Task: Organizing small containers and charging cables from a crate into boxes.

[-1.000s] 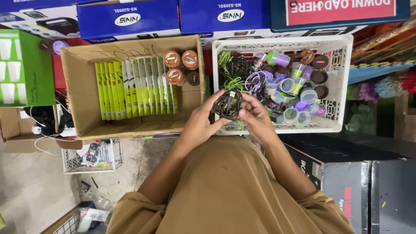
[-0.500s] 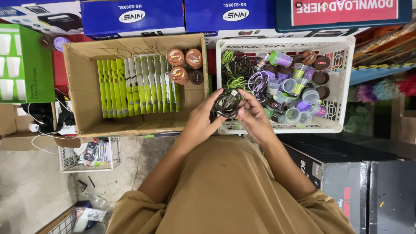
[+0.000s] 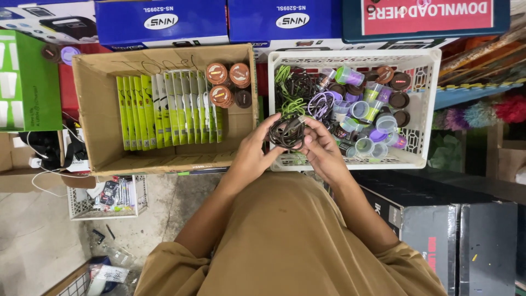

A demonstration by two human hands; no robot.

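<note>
A coiled dark brown cable [image 3: 286, 133] with a silver plug is held between both my hands, over the near left corner of the white plastic crate [image 3: 427, 98]. My left hand [image 3: 255, 148] grips the coil's left side. My right hand [image 3: 320, 147] pinches its right side, fingers on the plug end. Inside the crate lie loose green, purple and black cables [image 3: 298, 93] and several small clear round cases with coloured lids [image 3: 372, 115].
A cardboard box [image 3: 93, 131] at left holds upright green and white packets [image 3: 164, 109] and brown round cases [image 3: 227, 82]. Blue boxes [image 3: 164, 22] line the back. Black boxes [image 3: 449, 219] stand at right. A small white basket [image 3: 107, 197] sits on the floor.
The coil has stayed between both hands; my right fingers shifted slightly on the plug end. The view moved a little.
</note>
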